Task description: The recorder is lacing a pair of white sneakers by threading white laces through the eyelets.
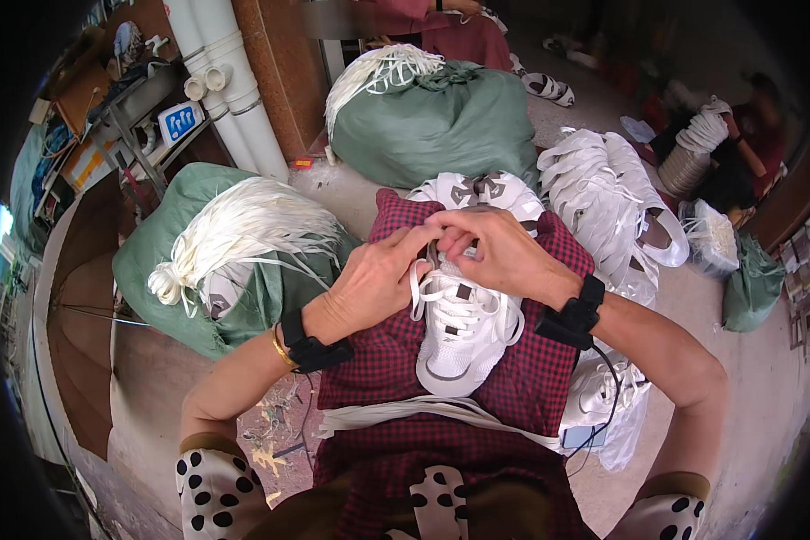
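Note:
A white sneaker (459, 337) rests on the red-and-black checked cloth over my lap, toe toward me. White shoelace (453, 306) crosses its front, with loose loops hanging at both sides. Both hands meet over the ankle end of the shoe. My left hand (378, 270) is closed in a pinch, and a lace loop runs up to its fingers. My right hand (506, 256) is curled beside it, thumb and fingertips together; what it pinches is hidden. Just beyond my hands lie more white and grey sneakers (441, 189). Across my lap runs a bundle of white laces (396, 414).
Green sacks stand at left (153, 234) and ahead (432, 126), each topped with white laces (252, 220). Stacked white shoes (594, 198) flank my right side. White pipes (220, 81) and a shelf (144, 135) rise at the left. Other people sit farther off.

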Tool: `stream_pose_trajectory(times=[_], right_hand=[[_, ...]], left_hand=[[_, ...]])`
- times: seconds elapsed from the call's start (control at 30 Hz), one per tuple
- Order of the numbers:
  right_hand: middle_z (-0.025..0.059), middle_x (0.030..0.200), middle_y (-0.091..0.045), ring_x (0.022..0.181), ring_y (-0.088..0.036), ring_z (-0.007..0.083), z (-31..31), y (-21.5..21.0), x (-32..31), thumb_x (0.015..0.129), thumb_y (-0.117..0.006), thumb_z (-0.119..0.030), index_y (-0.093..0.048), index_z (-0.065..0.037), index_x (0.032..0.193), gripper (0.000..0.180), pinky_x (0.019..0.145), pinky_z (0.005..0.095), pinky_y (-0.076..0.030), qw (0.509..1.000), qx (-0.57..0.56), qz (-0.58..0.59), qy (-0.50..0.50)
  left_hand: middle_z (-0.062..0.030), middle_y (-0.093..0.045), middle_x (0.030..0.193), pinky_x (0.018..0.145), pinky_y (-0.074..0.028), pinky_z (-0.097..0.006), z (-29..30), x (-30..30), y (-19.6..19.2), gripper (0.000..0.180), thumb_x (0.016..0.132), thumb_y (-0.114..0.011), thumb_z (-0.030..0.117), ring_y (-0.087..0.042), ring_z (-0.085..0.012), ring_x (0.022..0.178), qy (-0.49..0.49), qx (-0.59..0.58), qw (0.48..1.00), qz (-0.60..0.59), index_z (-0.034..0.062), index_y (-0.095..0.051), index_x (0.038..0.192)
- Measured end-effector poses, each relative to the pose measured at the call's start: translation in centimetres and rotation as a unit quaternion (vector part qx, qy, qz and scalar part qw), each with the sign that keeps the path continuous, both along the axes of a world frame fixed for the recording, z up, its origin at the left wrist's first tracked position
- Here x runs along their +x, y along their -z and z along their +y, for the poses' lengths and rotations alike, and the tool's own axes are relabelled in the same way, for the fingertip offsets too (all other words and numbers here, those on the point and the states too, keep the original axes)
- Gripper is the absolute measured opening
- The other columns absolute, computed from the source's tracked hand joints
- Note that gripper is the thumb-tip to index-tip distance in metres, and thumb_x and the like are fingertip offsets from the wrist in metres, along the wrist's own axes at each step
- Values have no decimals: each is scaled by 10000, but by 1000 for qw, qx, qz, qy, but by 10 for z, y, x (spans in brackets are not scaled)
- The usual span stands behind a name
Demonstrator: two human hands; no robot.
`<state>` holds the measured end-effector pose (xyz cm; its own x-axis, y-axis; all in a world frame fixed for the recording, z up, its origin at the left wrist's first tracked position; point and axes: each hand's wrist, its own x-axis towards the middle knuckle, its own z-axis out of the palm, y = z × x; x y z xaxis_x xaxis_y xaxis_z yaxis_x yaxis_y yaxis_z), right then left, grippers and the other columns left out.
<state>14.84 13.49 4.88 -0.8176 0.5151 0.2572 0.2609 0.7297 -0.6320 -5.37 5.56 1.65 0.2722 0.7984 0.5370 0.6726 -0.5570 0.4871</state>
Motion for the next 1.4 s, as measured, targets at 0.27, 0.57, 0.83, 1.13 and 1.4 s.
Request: stream_pose_trajectory(times=[0.27, 0.57, 0.83, 1.13, 1.4], right_hand=[[139, 921, -702, 850, -696, 244, -6, -4, 1, 758, -635, 32, -522, 22, 1284, 538, 733, 349, -546, 996, -73, 22, 54], [94, 806, -739, 719, -705, 224, -4, 2, -11, 749, -693, -14, -618, 34, 1172, 432, 724, 331, -546, 998, -10, 21, 59], [75, 764, -716, 706, -700, 197, -13, -2, -11, 746, -698, -6, -562, 26, 1207, 481, 672, 327, -545, 996, -73, -7, 55], [76, 847, -689, 741, -683, 153, -4, -11, -17, 778, -666, 55, -536, -9, 1161, 409, 663, 300, -529, 994, -65, -25, 82], [137, 729, -675, 656, -685, 304, -7, -2, -18, 762, -638, 55, -537, 31, 1138, 390, 606, 383, -529, 999, 15, 21, 35]], left_hand=[[-118, -549, 973, 779, -498, -444, 40, -32, -26, 196, 839, -659, 24, -611, -341, 891, 223, -64, 962, 141, 69, -617, 1025], [-87, -612, 841, 704, -489, -364, 40, -39, 4, 187, 790, -759, 40, -609, -259, 766, 211, -46, 976, 4, 45, -674, 956], [-71, -641, 794, 644, -494, -339, 40, -42, 8, 158, 811, -787, 99, -603, -226, 657, 197, -143, 967, -70, 50, -703, 936], [-89, -637, 795, 700, -501, -368, 36, -49, 14, 162, 785, -788, 91, -629, -270, 742, 214, -26, 976, -11, 31, -688, 899], [-103, -595, 806, 738, -484, -386, 22, -46, 22, 147, 791, -747, 66, -592, -296, 769, 181, 20, 982, -39, 38, -660, 906]])
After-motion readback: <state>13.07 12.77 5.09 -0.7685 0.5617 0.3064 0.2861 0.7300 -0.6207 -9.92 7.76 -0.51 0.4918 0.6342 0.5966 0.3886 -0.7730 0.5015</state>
